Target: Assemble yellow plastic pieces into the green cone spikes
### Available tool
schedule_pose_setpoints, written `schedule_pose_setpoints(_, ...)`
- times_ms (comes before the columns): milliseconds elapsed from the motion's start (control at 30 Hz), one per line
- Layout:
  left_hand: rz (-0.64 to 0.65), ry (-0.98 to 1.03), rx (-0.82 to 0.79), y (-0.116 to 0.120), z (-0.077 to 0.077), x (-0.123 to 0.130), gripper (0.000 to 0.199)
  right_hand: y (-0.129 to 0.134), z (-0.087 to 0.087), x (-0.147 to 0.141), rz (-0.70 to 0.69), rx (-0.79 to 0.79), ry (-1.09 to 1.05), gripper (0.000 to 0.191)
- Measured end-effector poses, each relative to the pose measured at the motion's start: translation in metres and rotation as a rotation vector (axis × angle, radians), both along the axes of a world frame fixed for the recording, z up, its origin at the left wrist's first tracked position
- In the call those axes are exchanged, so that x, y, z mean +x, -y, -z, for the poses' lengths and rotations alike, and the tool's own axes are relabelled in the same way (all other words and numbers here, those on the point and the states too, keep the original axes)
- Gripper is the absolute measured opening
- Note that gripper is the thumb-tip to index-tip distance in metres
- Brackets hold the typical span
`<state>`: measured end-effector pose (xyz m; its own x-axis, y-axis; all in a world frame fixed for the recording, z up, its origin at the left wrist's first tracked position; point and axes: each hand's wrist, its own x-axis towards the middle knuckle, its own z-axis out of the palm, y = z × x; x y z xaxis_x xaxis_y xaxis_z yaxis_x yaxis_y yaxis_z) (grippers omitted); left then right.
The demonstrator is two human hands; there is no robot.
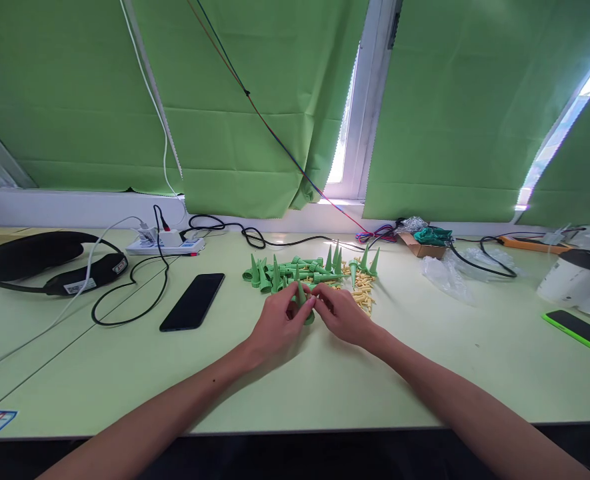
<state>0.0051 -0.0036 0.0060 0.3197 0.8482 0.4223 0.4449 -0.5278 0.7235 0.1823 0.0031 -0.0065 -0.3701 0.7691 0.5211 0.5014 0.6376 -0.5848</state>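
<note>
My left hand (285, 312) is closed around a green plastic cone (302, 295), its pointed tip up and its wide base showing below my fingers. Right beside it, my right hand (342, 311) pinches with thumb and forefinger at the cone's side; what sits between those fingertips is too small to make out. Just beyond both hands lies a pile of green cones (295, 270), some standing upright, others on their sides. Small yellowish pegs (362, 293) are heaped to the right of the pile, with a few green cones (373, 262) standing behind them.
A black phone (192, 302), a large black neckband device (82, 273) and a white power strip (165, 245) lie to the left. To the right are a small cardboard box (419, 245), clear plastic bags (447, 277), a white cup (577, 277) and a green-edged phone (582, 333). Cables run along the back.
</note>
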Motion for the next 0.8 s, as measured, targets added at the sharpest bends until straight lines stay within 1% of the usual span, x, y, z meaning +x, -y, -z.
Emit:
schedule_pose_setpoints(100, -0.001, 0.004, 0.0, 0.0, 0.001, 0.0, 0.027, 0.001, 0.0, 0.0, -0.002, 0.003, -0.009, 0.011)
schedule_pose_setpoints(467, 0.001, -0.013, 0.016, -0.002, 0.002, -0.001, 0.026, -0.003, 0.003, 0.001, -0.045, 0.051, 0.008, 0.017)
schedule_pose_setpoints(667, 0.012, -0.05, 0.174, -0.001, 0.007, -0.002, 0.02, -0.004, 0.001, 0.001, -0.068, 0.07, -0.021, 0.021)
schedule_pose_setpoints(800, 0.019, -0.077, 0.28, -0.002, 0.011, -0.002, 0.014, -0.004, 0.001, 0.001, -0.05, 0.067, -0.017, 0.024)
